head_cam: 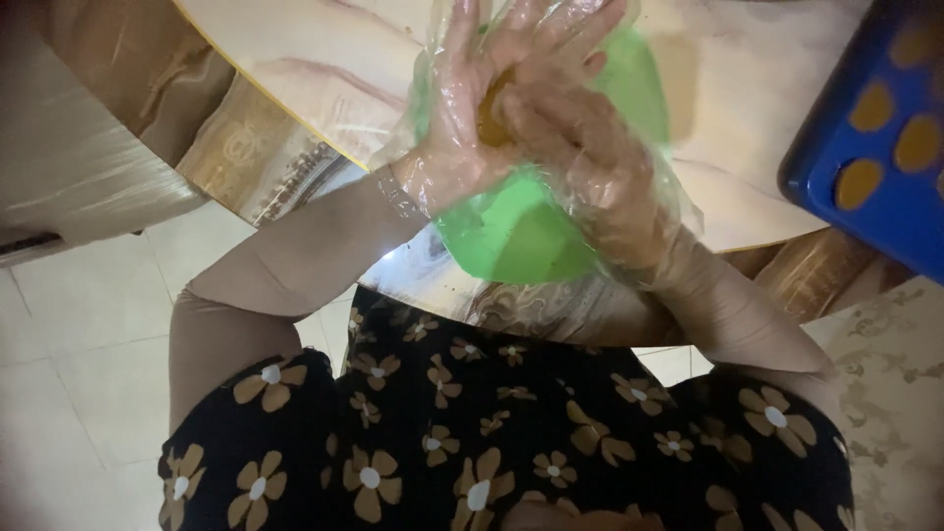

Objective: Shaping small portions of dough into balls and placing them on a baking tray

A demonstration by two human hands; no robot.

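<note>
Both hands are pressed together over a green bowl (pixel 521 231) that sits on the round table (pixel 324 59), near the table's edge closest to the person. The left hand (pixel 457 108) and the right hand (pixel 575 128) each wear a loose clear plastic glove, and between the palms lies a brownish-yellow lump (pixel 492 113); only a sliver of it shows, so its shape is hard to make out. The fingers are flat and extended, clamping the lump rather than curling round it. Much of the bowl is hidden behind the hands and gloves. To the right of the bowl, a blue tray (pixel 865 147) with round brown pieces is cut off by the frame.
</note>
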